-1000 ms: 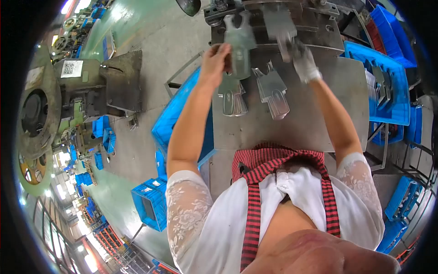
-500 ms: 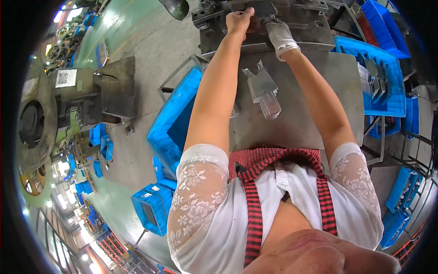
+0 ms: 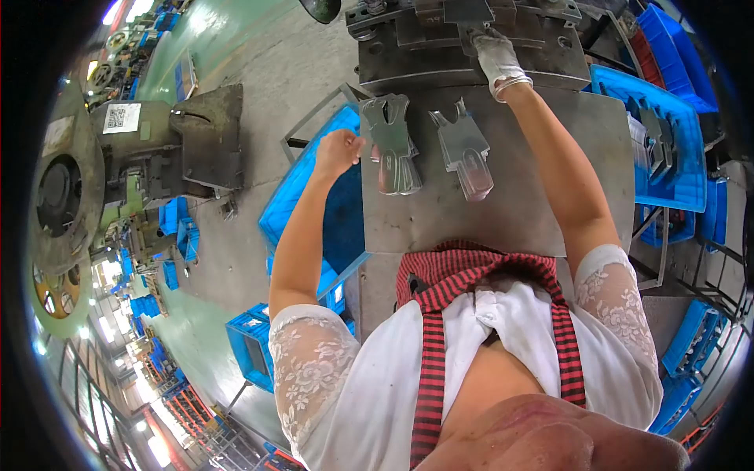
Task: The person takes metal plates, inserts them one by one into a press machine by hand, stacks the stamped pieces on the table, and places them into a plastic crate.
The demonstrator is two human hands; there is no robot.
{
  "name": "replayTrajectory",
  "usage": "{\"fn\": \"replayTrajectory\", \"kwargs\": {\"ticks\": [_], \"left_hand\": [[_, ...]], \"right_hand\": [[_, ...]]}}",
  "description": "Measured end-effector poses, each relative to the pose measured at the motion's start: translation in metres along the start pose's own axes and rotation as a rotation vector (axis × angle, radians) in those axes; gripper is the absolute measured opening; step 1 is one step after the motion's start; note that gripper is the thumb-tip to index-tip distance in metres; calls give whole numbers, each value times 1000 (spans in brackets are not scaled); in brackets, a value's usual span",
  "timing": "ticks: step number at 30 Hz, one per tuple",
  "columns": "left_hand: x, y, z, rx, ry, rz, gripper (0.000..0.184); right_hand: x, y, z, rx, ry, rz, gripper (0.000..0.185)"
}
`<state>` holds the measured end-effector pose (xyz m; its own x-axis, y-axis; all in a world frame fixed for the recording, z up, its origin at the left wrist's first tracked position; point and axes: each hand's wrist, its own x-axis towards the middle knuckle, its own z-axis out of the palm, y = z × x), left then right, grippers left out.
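Observation:
My bare left hand (image 3: pixel 340 152) is at the table's left edge, its fingers curled together, just left of a stack of flat metal plates (image 3: pixel 386 145). No part can be made out in it. A second, smaller stack of plates (image 3: pixel 465 149) lies to the right on the metal table (image 3: pixel 550 188). My right hand (image 3: pixel 498 60), in a white glove, reaches to the machine's die (image 3: pixel 424 63), its fingertips at the lower end of a metal plate (image 3: pixel 469 11) lying on the die. What its fingertips hold is partly hidden.
A blue bin (image 3: pixel 302 204) stands left of the table, and another blue bin (image 3: pixel 687 149) with metal plates is on the right. Further left is a large machine (image 3: pixel 212 137). Blue crates (image 3: pixel 251 349) sit at the lower left. A dark rounded object hangs at the top.
My left hand has come back from the die to the table's left edge. My right hand stays at the die. The left stack, mostly hidden half a second ago, shows fully again.

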<state>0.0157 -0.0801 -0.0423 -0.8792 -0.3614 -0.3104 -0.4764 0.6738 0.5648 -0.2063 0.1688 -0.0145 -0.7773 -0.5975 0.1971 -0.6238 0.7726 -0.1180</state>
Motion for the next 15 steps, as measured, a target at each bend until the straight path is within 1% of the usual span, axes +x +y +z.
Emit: {"fn": "replayTrajectory", "kwargs": {"ticks": [1, 2, 4, 5, 6, 7, 9, 11, 12, 14, 15], "left_hand": [[-4, 13, -7, -116, 46, -59, 41], [-7, 21, -10, -233, 97, -121, 42], [-11, 28, -1, 85, -143, -290, 41], [-2, 38, 1, 224, -218, -359, 41], [-10, 39, 12, 139, -252, -225, 38], [-21, 23, 20, 37, -230, -228, 37], [-6, 7, 12, -159, -136, -169, 36], [-10, 8, -6, -277, -19, -179, 33], [-13, 12, -12, -339, 38, -190, 32], [-12, 31, -18, -582, 93, -132, 29], [-9, 43, -21, -702, 123, -102, 28]], "right_hand": [[-1, -1, -6, -133, -17, -27, 38], [2, 0, 0, -150, -4, -82, 40], [2, 8, 32, -173, 2, -154, 45], [20, 17, 44, 202, 144, -100, 38], [28, 23, 65, 592, 254, -49, 31], [14, 22, 84, 998, 330, 39, 26], [-31, 17, 64, 1392, 286, 157, 25], [-94, 8, 46, 1569, -56, 212, 23], [-124, -6, 19, 1520, -207, 264, 24], [-166, -11, 34, 1001, -243, 104, 22], [-173, -9, 31, 795, -326, 148, 23]]}}
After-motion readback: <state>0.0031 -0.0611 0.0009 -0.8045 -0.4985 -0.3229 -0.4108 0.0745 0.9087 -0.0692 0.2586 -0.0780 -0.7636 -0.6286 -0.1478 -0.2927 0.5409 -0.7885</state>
